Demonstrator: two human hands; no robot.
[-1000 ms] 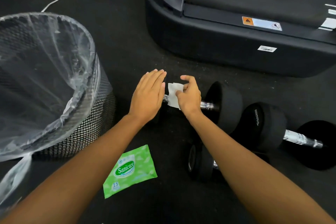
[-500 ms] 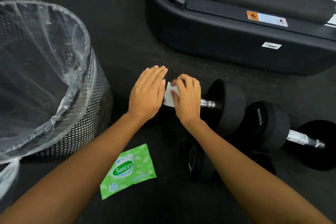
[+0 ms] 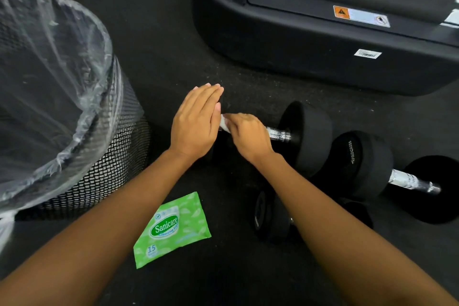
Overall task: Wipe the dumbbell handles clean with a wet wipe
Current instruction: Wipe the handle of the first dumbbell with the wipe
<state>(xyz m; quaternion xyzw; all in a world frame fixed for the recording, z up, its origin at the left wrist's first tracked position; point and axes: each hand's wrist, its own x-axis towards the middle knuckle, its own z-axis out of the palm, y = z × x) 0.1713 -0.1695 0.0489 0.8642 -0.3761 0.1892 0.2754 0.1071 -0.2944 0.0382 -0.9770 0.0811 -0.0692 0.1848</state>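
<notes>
From the head view, the dumbbell lies on the floor, its long axis running left to right. The right hand curls round the wet wipe on the chrome handle, while the left hand lies flat with straight fingers over the hidden left end. The dumbbell looks heavy, rigid and liable to roll, so bracing an end seems wise, and the soft, limp wipe is best wrapped round the bar.

Dark floor, dumbbells, wipes packet, mesh bin, treadmill

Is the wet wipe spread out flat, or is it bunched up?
Bunched up. The right hand grips the wet wipe round the dumbbell handle; only a small white wad shows.
</notes>
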